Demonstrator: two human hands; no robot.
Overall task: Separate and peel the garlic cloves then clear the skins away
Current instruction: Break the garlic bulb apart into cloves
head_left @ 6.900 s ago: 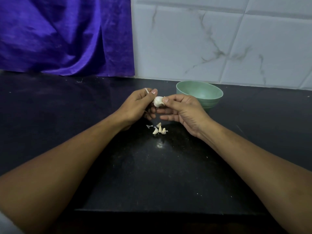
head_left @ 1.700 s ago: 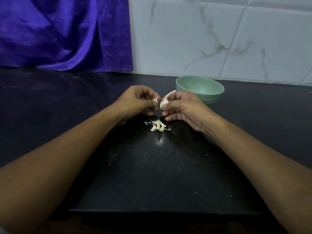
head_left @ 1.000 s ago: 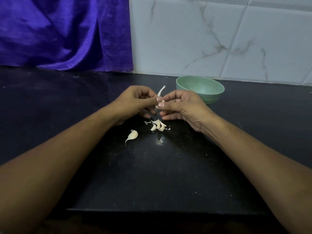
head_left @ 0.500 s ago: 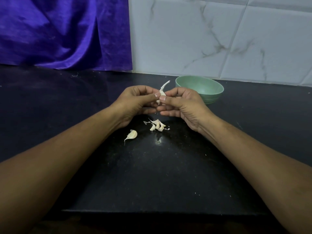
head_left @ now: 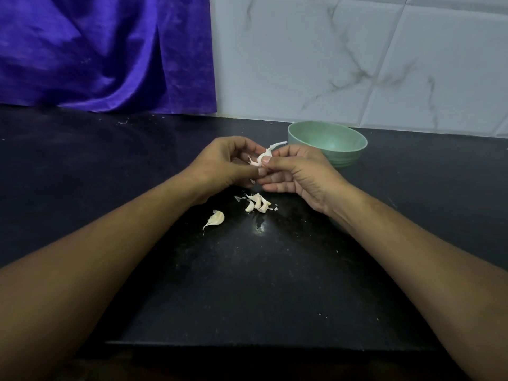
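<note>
We held a garlic clove (head_left: 263, 157) above the table (head_left: 261, 284), our left hand (head_left: 225, 163) and right hand (head_left: 299, 171) both pinching it at the fingertips, its skin curling upward. Below lay a small heap of cloves (head_left: 257, 202), with a single clove (head_left: 217, 218) near its left. A green bowl (head_left: 353, 154) stood behind our right hand.
</note>
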